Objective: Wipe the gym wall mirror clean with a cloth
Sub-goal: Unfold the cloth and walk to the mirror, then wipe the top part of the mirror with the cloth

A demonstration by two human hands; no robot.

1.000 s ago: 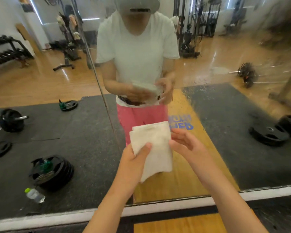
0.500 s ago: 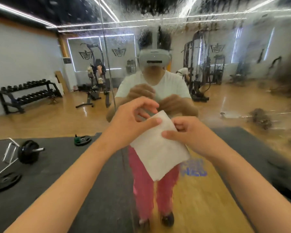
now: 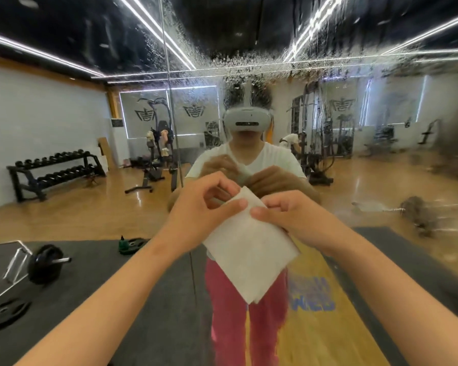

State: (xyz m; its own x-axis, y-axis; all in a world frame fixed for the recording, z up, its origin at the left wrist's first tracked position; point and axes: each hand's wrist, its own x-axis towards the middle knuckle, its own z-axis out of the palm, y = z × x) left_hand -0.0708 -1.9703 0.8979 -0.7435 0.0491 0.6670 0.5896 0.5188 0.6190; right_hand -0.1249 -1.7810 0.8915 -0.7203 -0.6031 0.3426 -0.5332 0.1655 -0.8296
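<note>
**Both hands pinching a folded cloth in front of the wet mirror**

The left hand (image 3: 204,210) is pinching the top corner of the white folded cloth (image 3: 249,252), its thumb lying across the front and its fingers curling behind. The right hand (image 3: 294,217) is gripping the upper right edge, thumb pressing on the front face with the fingers tucked under. The cloth is hanging between them as a diamond, one corner pointing down, before the middle of the gym wall mirror (image 3: 381,159) and just right of its vertical seam (image 3: 169,88). Whether it is touching the glass cannot be told. Water droplets (image 3: 249,59) are beading and streaking along the mirror's upper edge. A dumbbell rack (image 3: 56,170) and a loaded barbell (image 3: 44,262) are showing in the reflection toward the left edge.
</note>
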